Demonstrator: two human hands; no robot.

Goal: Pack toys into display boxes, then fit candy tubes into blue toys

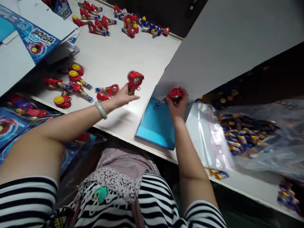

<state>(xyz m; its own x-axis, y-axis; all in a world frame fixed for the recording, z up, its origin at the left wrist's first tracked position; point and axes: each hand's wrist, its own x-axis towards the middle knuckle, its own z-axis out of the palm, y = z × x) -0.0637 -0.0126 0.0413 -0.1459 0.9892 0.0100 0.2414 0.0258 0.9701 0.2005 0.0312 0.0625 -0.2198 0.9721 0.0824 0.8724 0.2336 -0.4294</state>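
Observation:
My left hand (122, 96) is closed round the handle of a red toy (135, 79), raised above the white table. In my right hand (177, 107) is another red toy (174, 95) with a clear tube end, held at the back of an open box (155, 123) with a bright blue inside. The box stands at the table's front edge, its large white lid (213, 47) raised behind it. Two more red toys (114, 89) lie just left of my left hand. Further left is a group of red and yellow toys (76, 80).
Many red and blue toys (129, 23) lie along the table's back edge. Printed cartons (40, 41) are stacked at the left. On the right are flat plastic bags (206, 136) and a large clear bag of small blue and yellow items (247, 133).

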